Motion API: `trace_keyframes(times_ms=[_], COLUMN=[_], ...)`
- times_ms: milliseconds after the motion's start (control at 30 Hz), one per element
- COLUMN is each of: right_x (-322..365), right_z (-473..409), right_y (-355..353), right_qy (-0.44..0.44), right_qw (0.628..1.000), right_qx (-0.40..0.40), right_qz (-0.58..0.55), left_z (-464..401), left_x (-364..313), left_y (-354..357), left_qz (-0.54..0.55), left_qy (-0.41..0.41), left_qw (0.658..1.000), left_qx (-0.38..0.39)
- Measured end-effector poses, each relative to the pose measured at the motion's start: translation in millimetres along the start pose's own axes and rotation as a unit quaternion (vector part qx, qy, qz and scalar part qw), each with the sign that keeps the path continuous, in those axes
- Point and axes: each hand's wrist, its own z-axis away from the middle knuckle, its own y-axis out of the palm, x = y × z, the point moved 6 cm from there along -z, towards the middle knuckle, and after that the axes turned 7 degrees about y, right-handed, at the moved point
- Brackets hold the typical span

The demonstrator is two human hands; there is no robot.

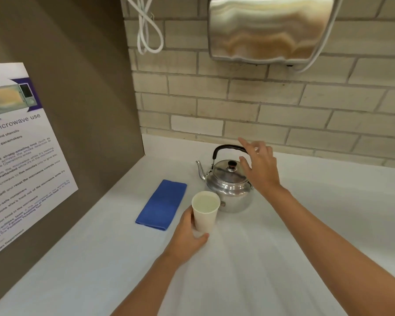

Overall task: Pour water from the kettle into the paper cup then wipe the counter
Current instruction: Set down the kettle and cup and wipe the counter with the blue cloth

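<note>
A shiny metal kettle (pixel 228 188) with a black handle stands upright on the white counter (pixel 260 247), its spout pointing left. My right hand (pixel 259 166) hovers open just right of the handle, fingers spread, not gripping it. A white paper cup (pixel 205 212) stands in front of the kettle with liquid visible inside. My left hand (pixel 187 236) is wrapped around the cup's lower part. A folded blue cloth (pixel 162 205) lies flat on the counter to the left of the cup.
A brown side panel (pixel 78 110) with a microwave-use poster (pixel 16 156) walls off the left. A brick wall runs along the back, carrying a steel wall-mounted unit (pixel 267 28) and a looped white cable (pixel 148 26) above the kettle.
</note>
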Motion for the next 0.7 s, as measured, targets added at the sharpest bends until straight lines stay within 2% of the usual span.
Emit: trace_keyframes(times_ms=[133,300,367,433,567,700], right_x=[-9,-9,-15,-23,-33,-37], right_z=[77,166,191,210,227,226], right_y=[5,27,34,39,45,48], right_qy=[0.079,0.113,0.134,0.161,0.192,0.196], right_qw=[0.996,0.987,0.979,0.969,0.959,0.96], right_qx=[0.029,0.108,0.128,0.142,0.146,0.134], right_qz=[-0.011,0.044,0.089,0.12,0.15,0.152], left_z=[16,3,-14,-37,-83,-97], left_x=[6,-16,-19,-12,16,45], left_y=[-20,-69,-83,-93,-90,-70], left_qz=[-0.069,-0.147,-0.181,-0.243,-0.41,-0.44], left_qy=[-0.016,0.059,0.078,0.072,0.036,0.032], left_qw=[0.997,0.987,0.979,0.967,0.91,0.892], left_qx=[0.031,-0.04,-0.045,-0.028,0.051,0.1])
